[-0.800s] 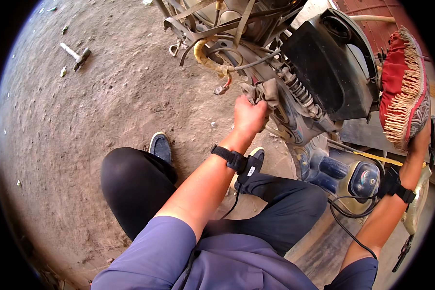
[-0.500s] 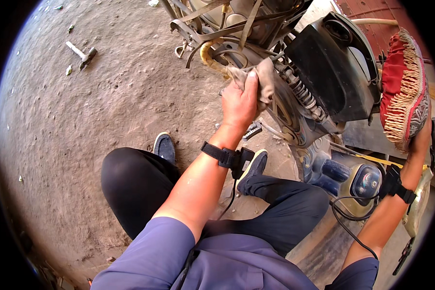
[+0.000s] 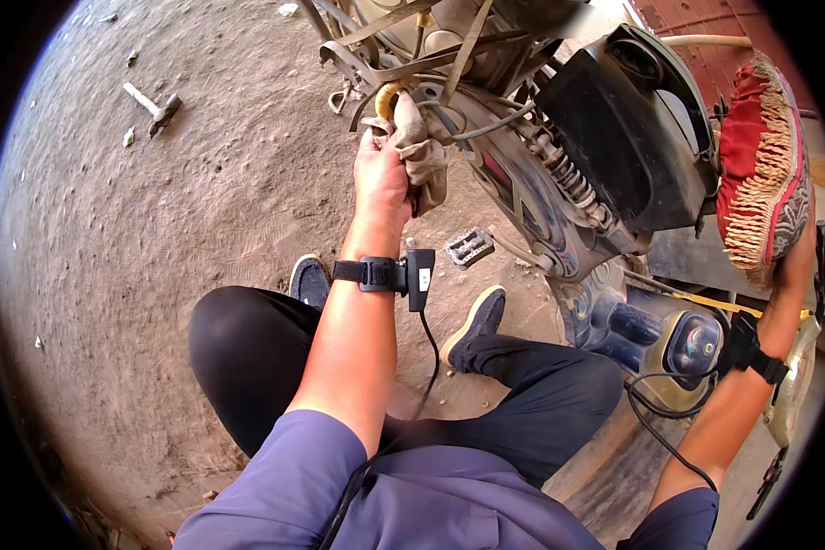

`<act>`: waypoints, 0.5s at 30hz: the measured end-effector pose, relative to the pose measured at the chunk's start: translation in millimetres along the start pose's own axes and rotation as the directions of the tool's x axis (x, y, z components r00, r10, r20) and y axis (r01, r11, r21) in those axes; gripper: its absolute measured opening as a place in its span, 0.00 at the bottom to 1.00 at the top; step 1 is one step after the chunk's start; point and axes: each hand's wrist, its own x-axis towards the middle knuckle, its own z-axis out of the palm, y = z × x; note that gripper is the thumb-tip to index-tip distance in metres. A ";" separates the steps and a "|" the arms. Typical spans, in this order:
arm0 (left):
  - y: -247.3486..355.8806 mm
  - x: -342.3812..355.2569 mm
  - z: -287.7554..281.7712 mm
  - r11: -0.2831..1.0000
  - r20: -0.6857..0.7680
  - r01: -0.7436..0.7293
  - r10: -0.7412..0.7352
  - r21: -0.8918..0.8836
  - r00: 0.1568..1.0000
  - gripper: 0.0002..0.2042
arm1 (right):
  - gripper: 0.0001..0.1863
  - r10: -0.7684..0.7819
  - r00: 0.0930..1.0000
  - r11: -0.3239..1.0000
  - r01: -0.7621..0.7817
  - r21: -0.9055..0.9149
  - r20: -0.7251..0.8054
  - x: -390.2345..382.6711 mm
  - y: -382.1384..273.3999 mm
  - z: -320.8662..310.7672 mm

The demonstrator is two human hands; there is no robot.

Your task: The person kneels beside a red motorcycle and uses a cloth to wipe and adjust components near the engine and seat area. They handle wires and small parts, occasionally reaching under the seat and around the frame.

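Observation:
My left hand [image 3: 380, 179] is closed around a crumpled beige rag [image 3: 424, 160]. It presses the rag near a yellowish curved tube [image 3: 387, 99] at the rear of a dusty electric scooter [image 3: 522, 183]. My right hand [image 3: 796, 261] is at the scooter's red seat [image 3: 747, 174], whose cover has a beige fringe and patterned trim. The seat hides the fingers of that hand. Between the hands are a black side panel [image 3: 614, 137] and a coil-spring shock absorber [image 3: 568, 179].
A hammer [image 3: 162, 112] with a pale handle lies on the dirt floor [image 3: 156, 275] at the far left. One scooter pedal [image 3: 469, 247] sticks out near my shoe. Flat straps [image 3: 467, 55] hang over the scooter's rear frame. Cables run from the black bands on both wrists.
My left hand has moved left with the rag, from beside the wheel area toward the yellowish tube, uncovering the pedal. My right hand stays at the seat.

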 end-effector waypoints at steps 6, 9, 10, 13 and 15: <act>6.1 -8.0 7.4 0.993 0.073 -0.111 0.113 -0.028 0.991 0.17 | 0.27 -0.074 0.995 0.991 0.080 -0.108 0.061 1.2 0.2 -1.6; 7.8 -11.1 8.6 0.991 0.081 -0.132 0.131 0.015 0.988 0.18 | 0.27 0.019 0.999 0.997 -0.022 0.067 0.035 0.5 -1.8 2.6; 8.5 -12.7 10.7 0.992 0.110 -0.125 0.123 0.007 0.986 0.18 | 0.27 0.014 0.999 0.998 -0.017 0.059 0.036 0.7 -1.3 1.7; 13.5 -18.5 15.1 0.995 0.187 -0.103 0.102 -0.003 0.977 0.18 | 0.27 -0.010 0.999 1.000 0.009 0.022 0.040 3.4 3.0 -3.4; 16.2 -17.8 13.8 0.995 0.209 -0.091 0.082 0.038 0.975 0.18 | 0.27 -0.039 0.998 0.999 0.040 -0.018 0.046 4.7 5.2 -5.4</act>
